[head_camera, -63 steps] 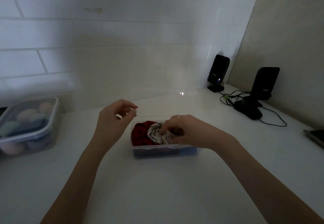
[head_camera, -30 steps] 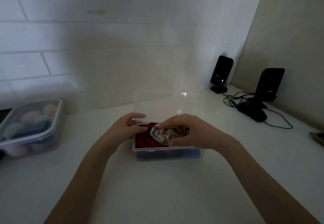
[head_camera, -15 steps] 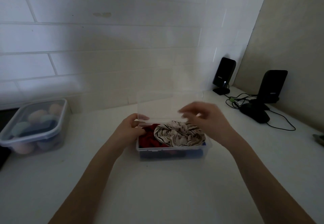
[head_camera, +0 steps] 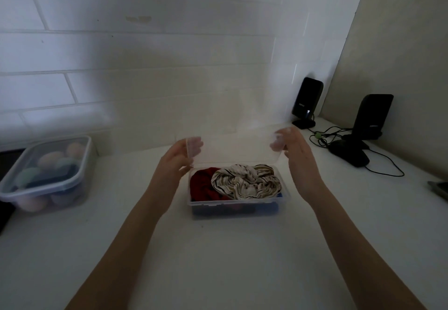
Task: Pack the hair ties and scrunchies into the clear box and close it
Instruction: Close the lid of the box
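The clear box (head_camera: 236, 205) stands on the white counter in front of me, filled with a striped cream scrunchie (head_camera: 244, 182) on top, a dark red scrunchie (head_camera: 202, 186) at its left and blue items low in the box. Its clear hinged lid (head_camera: 234, 148) stands raised behind the contents. My left hand (head_camera: 178, 158) grips the lid's left edge, with fingers wrapped over it. My right hand (head_camera: 292, 151) holds the lid's right corner between fingertips and thumb.
A lidded clear container (head_camera: 46, 171) with pastel sponges sits at the left by the tiled wall. Two black speakers (head_camera: 306, 102) (head_camera: 372, 117), a black mouse (head_camera: 349, 155) and cables lie at the right. A dark object (head_camera: 438, 188) pokes in at the right edge.
My right hand left the striped scrunchie, which now lies spread in the box, and rose to the lid's right corner. My left hand slid up the lid's left edge.
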A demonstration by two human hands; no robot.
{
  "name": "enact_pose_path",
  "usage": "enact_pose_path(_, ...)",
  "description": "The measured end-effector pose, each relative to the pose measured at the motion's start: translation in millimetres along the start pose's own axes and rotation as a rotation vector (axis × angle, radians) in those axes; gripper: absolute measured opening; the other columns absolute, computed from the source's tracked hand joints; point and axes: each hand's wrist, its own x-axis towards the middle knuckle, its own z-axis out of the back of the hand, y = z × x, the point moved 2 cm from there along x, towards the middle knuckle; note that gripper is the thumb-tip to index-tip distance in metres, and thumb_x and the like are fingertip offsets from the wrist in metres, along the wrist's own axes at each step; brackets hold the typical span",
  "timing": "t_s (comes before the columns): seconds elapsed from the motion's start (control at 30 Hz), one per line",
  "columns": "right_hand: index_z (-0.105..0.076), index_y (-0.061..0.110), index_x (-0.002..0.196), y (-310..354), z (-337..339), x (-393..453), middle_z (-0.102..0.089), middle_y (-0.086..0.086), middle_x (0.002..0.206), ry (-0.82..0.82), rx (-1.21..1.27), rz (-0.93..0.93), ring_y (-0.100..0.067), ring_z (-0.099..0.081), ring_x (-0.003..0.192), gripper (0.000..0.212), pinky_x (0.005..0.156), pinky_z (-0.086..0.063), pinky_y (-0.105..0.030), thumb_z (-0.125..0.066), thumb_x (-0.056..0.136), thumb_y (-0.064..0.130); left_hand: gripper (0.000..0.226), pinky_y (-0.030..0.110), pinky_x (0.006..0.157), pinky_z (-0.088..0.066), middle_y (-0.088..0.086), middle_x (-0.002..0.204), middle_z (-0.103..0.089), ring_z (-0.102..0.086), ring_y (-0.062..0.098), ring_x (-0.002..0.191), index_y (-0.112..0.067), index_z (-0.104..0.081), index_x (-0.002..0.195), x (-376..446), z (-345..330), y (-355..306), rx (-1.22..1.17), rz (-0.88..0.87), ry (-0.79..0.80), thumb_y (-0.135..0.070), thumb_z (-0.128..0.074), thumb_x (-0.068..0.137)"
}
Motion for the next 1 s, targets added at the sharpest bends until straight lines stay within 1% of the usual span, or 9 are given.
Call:
enact_pose_path(0.07, -0.063, 0.015, 0.075, 3.1, 6.0, -5.1, -0.067, -0.003, 0.083, 0.045, -0.037, -0.023, -0.002, -0.060, 0.079, 0.040, 0.080, -0.044, -0.015, -0.037, 0.093, 0.039, 0.038, 0.037, 0.096, -0.043, -0.005, 0.106, -0.072, -0.058, 0.020, 0.115, -0.026, -0.076, 0.080, -4.4, 2.8, -3.6, -0.095, -0.041, 0.042, -0.020, -0.039, 0.078)
enact_pose_path(0.17, -0.068, 0.015, 0.067, -0.6, 9.8, -18.1, -0.070, 0.000, 0.091, 0.256, -0.079, -0.074, -0.003, -0.062, 0.090, 0.028, 0.084, -0.045, -0.029, -0.054, 0.088, 0.027, 0.052, 0.036, 0.099, -0.036, 0.000, 0.115, -0.070, -0.058, 0.017, 0.116, -0.012, -0.076, 0.066, -9.7, 3.2, -4.5, 0.021, 0.028, 0.138, -0.035, -0.033, 0.086)
enact_pose_path(0.3, -0.070, 0.028, 0.088, -21.4, 7.1, -35.4, -0.056, 0.011, 0.126, 0.408, -0.275, -0.025, -0.003, -0.048, 0.121, 0.007, 0.104, -0.036, -0.029, -0.070, 0.081, 0.025, 0.016, 0.030, 0.105, -0.040, -0.010, 0.131, -0.056, -0.053, 0.007, 0.120, -0.024, -0.078, 0.081, -15.7, -5.0, -2.3, 0.403, 0.086, 0.253, -0.026, -0.063, 0.085)
enact_pose_path(0.4, -0.067, 0.038, 0.096, -26.1, 6.1, -40.7, -0.043, 0.014, 0.139, 0.399, -0.289, -0.022, -0.001, -0.036, 0.131, 0.017, 0.109, -0.028, -0.028, -0.069, 0.082, 0.028, 0.025, 0.018, 0.100, -0.040, -0.013, 0.140, -0.042, -0.041, 0.004, 0.128, -0.037, -0.074, 0.094, -21.5, -9.9, 1.7, 0.510, 0.085, 0.396, -0.018, -0.072, 0.078)
enact_pose_path(0.6, -0.059, 0.041, 0.108, -30.7, 3.4, -45.2, -0.039, 0.013, 0.140, 0.426, -0.248, -0.040, -0.003, -0.038, 0.131, 0.026, 0.109, -0.037, -0.032, -0.065, 0.083, 0.036, 0.027, 0.004, 0.093, -0.033, -0.012, 0.141, -0.039, -0.040, 0.001, 0.123, -0.039, -0.072, 0.095, -22.9, -12.7, 1.8, 0.589, 0.005, 0.365, -0.017, -0.069, 0.080)
enact_pose_path(0.7, -0.053, 0.034, 0.120, -31.8, 3.5, -46.1, -0.035, 0.015, 0.143, 0.432, -0.212, -0.069, -0.001, -0.039, 0.129, 0.043, 0.105, -0.039, -0.019, -0.067, 0.080, 0.038, 0.029, 0.002, 0.094, -0.032, -0.015, 0.141, -0.034, -0.036, -0.016, 0.115, -0.039, -0.069, 0.102, -24.4, -11.3, 4.1, 0.650, -0.016, 0.393, -0.022, -0.072, 0.078)
enact_pose_path(0.77, -0.041, 0.028, 0.134, -35.4, 7.9, -46.6, -0.030, 0.016, 0.144, 0.479, -0.140, -0.093, 0.007, -0.039, 0.127, 0.071, 0.099, -0.038, -0.008, -0.076, 0.073, 0.029, 0.051, 0.006, 0.100, -0.029, -0.020, 0.141, -0.026, -0.026, -0.021, 0.121, -0.049, -0.062, 0.110, -25.8, -6.3, 9.3, 0.721, -0.026, 0.438, -0.040, -0.080, 0.063)
enact_pose_path(0.87, -0.035, 0.013, 0.137, -45.3, 11.3, -46.9, -0.042, 0.004, 0.137, 0.574, -0.147, -0.034, 0.007, -0.048, 0.120, 0.093, 0.099, -0.044, -0.017, -0.083, 0.058, 0.020, 0.077, 0.001, 0.099, -0.023, -0.019, 0.142, -0.020, -0.021, -0.012, 0.131, -0.049, -0.053, 0.120, -26.3, -1.2, 15.9, 0.806, -0.056, 0.471, -0.037, -0.086, 0.053)
enact_pose_path(1.0, -0.050, 0.011, 0.118, -43.6, 9.6, -43.2, -0.056, 0.000, 0.118, 0.412, -0.095, -0.024, 0.007, -0.058, 0.103, 0.070, 0.084, -0.048, -0.011, -0.079, 0.056, 0.028, 0.065, 0.027, 0.101, -0.043, -0.010, 0.133, -0.046, -0.043, 0.007, 0.125, -0.043, -0.058, 0.113, -24.0, -0.4, 10.7, 0.676, -0.107, 0.284, -0.037, -0.085, 0.053)
